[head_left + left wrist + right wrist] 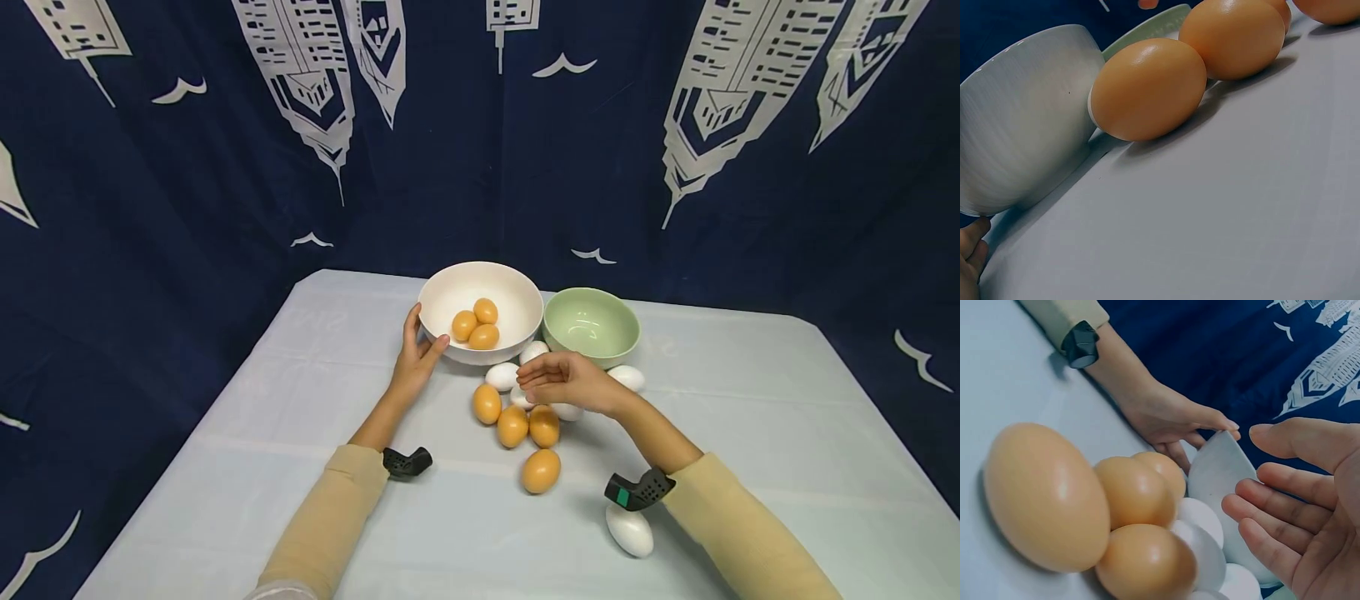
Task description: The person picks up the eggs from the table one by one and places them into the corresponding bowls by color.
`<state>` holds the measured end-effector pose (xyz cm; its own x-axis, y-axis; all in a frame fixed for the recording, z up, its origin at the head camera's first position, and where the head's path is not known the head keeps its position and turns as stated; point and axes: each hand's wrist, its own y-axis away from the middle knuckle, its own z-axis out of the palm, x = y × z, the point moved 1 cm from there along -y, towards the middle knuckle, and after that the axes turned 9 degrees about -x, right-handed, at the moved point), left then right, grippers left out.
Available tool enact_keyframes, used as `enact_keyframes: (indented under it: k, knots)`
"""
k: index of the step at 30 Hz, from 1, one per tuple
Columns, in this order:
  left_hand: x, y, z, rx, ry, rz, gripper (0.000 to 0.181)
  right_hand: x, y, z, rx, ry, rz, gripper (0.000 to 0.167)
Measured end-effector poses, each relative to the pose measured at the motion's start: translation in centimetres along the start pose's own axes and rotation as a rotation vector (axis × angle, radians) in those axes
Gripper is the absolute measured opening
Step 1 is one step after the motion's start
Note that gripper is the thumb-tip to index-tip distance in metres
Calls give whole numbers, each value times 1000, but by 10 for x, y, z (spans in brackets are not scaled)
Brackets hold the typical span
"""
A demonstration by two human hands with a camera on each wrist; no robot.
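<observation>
My left hand (pixel 415 360) holds the near left side of a white bowl (pixel 525 296), thumb at its rim and fingers along the outer wall. Three brown eggs (pixel 484 337) lie together inside the bowl. My right hand (pixel 573 382) hovers over a cluster of white eggs (pixel 501 377) in front of the bowls; its fingers are loosely extended and nothing is in them. The right wrist view shows that palm (pixel 1310 550) bare. Several brown eggs (pixel 513 427) lie on the table just nearer than the white ones.
A green bowl (pixel 592 321) stands right of the white bowl, close against it. One white egg (pixel 630 531) lies apart under my right wrist, and another white egg (pixel 627 377) sits by the green bowl. A pale cloth covers the table (pixel 750 400); a dark blue curtain (pixel 480 167) hangs behind.
</observation>
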<state>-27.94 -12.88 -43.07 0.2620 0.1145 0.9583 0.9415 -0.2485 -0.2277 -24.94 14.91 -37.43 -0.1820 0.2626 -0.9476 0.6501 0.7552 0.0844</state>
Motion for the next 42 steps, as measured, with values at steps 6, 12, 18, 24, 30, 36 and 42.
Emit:
enact_keyframes:
  k: [6, 12, 18, 24, 30, 36, 42]
  knots:
    - [-30, -11, -2, 25, 6, 4, 79, 3, 8, 9, -81, -41, -11, 41]
    - [-36, -12, -1, 47, -11, 19, 77, 10, 15, 16, -213, -51, -40, 41]
    - [-35, -12, -1, 57, -6, 31, 76, 13, 19, 19, -310, -27, -64, 45]
    - [-33, -12, 0, 48, -1, 12, 77, 16, 23, 23, -387, -1, -36, 49]
    - [-33, -11, 1, 48, 11, 7, 77, 18, 25, 26, -421, 62, -16, 46]
    - [-32, -10, 1, 47, 5, 0, 76, 20, 27, 29, -410, 160, 6, 43]
    - [-32, -11, 1, 48, 10, 11, 75, 23, 29, 31, -401, 225, -9, 42]
